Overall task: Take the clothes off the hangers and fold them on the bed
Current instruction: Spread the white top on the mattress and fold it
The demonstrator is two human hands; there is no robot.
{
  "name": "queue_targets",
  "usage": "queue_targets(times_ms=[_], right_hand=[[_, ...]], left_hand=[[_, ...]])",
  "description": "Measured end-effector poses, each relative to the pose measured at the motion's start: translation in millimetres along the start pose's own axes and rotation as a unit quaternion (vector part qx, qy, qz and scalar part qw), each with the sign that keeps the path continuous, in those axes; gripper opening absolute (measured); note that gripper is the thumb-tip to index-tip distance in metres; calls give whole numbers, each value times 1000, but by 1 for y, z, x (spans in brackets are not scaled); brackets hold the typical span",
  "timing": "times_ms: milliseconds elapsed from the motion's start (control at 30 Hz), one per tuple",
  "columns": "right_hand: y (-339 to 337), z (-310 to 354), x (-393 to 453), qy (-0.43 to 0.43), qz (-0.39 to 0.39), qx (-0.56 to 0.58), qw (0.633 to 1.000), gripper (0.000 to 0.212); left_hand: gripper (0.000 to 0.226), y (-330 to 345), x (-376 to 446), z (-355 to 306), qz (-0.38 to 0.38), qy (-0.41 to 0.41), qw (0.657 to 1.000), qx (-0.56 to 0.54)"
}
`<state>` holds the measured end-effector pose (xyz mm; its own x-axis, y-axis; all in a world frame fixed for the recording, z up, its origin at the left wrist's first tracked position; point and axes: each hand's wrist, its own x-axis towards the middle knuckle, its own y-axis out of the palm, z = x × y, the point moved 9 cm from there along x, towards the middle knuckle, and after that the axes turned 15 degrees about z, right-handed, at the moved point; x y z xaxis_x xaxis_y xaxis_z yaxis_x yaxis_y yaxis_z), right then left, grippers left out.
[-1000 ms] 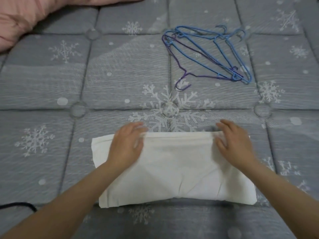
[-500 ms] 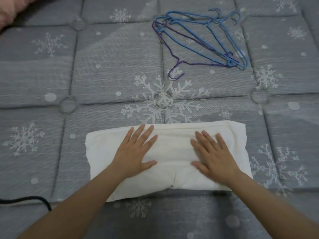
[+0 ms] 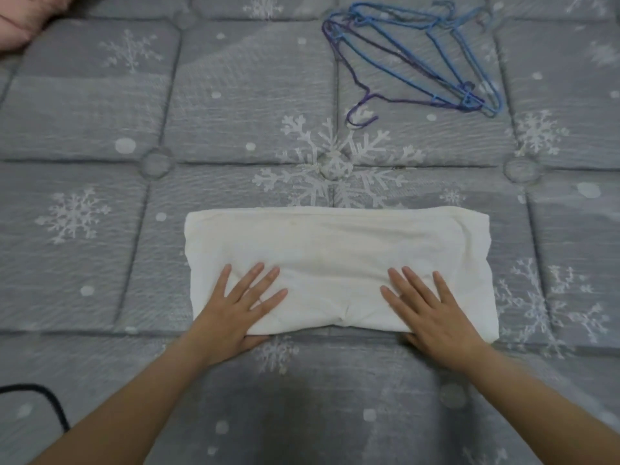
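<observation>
Both hands, left (image 3: 235,313) and right (image 3: 436,313), are pressing flat, fingers spread, on the folded white cotton garment (image 3: 335,250); smoothing outward from its centre should flatten creases.

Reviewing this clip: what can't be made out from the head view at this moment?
- Hangers: overlapping wires, so their count is unclear.
- White garment: folded, so its type and inner layers are hidden; left hand and right hand cover part of its near edge.
- Pink fabric: cut off by the top-left edge.
- Black cable: runs off the left edge, ends unseen.
</observation>
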<state>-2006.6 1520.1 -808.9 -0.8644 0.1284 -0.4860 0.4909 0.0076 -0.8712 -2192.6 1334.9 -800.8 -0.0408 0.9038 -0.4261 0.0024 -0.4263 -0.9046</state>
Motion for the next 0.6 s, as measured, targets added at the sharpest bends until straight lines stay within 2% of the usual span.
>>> queue_targets(times_ms=[33, 100, 167, 333, 433, 533, 600], right_hand=[[-1, -3, 0, 4, -14, -3, 1000, 94], [-3, -6, -7, 4, -69, -20, 997, 84], [2, -14, -14, 0, -88, -33, 996, 76], [17, -30, -26, 10, -51, -67, 996, 82], [13, -42, -36, 34, -59, -44, 997, 84], [10, -51, -44, 56, -26, -26, 998, 107], [11, -51, -43, 61, -2, -29, 998, 113]], left_hand=[[67, -1, 0, 4, -9, 2, 1000, 10], [67, 6, -8, 10, -24, 3, 999, 29], [71, 17, -20, 15, -27, 1, 999, 45], [76, 30, -42, 23, -53, -16, 996, 67], [78, 32, -49, 30, -55, -30, 993, 99], [78, 28, -50, 36, -52, -26, 991, 124], [81, 24, -49, 34, -46, -27, 991, 126]])
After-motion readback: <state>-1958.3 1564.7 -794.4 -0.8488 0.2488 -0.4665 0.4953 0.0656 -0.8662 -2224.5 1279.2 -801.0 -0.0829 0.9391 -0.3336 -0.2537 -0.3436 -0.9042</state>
